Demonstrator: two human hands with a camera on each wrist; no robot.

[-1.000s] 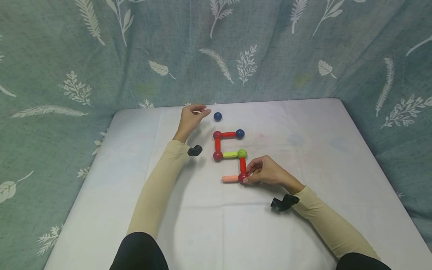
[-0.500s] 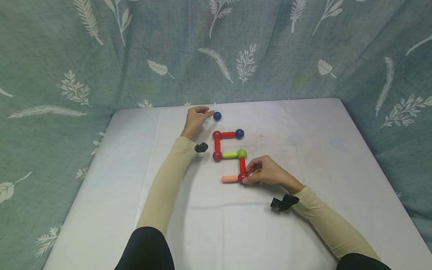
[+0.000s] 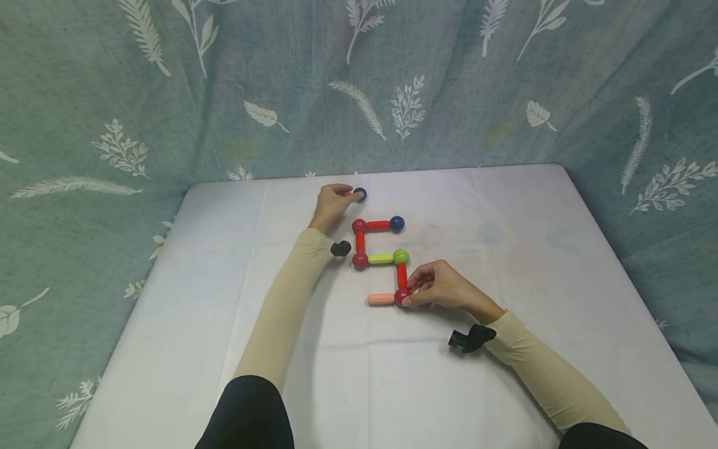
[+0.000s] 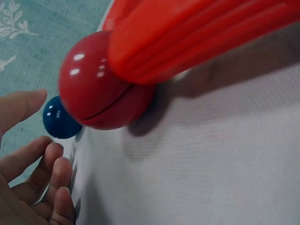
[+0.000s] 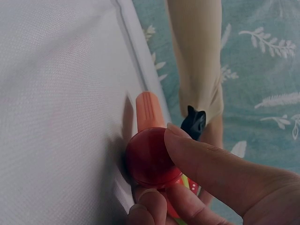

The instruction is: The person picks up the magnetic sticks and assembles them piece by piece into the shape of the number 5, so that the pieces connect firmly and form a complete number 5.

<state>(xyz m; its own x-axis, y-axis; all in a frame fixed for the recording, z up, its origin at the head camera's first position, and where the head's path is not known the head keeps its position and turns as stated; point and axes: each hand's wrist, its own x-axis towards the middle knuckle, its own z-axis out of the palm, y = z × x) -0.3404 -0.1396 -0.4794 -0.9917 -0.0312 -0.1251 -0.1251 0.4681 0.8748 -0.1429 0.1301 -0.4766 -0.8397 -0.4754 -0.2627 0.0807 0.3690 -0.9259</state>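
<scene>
My left hand (image 3: 333,206) is at a loose blue ball (image 3: 361,194) near the table's far edge. In the left wrist view the thumb and forefinger stand apart on either side of this blue ball (image 4: 62,118); contact is unclear. My right hand (image 3: 445,288) pinches a red ball (image 5: 152,157) at the near corner of a chain of sticks and balls lying on the table. From that ball run an orange stick (image 3: 381,299) and a red stick (image 3: 401,275). The red stick leads to a green ball (image 3: 401,256).
Farther along the chain are a yellow-green stick (image 3: 381,259), two red balls joined by a red stick (image 3: 359,242), another red stick (image 3: 378,225) and a blue end ball (image 3: 397,224). A white cloth covers the table (image 3: 505,249). A leaf-patterned curtain (image 3: 449,75) hangs behind.
My left hand has moved right and slightly nearer, up to the loose blue ball, its thumb now overlapping the ball in the head view. The right hand keeps its hold on the red ball.
</scene>
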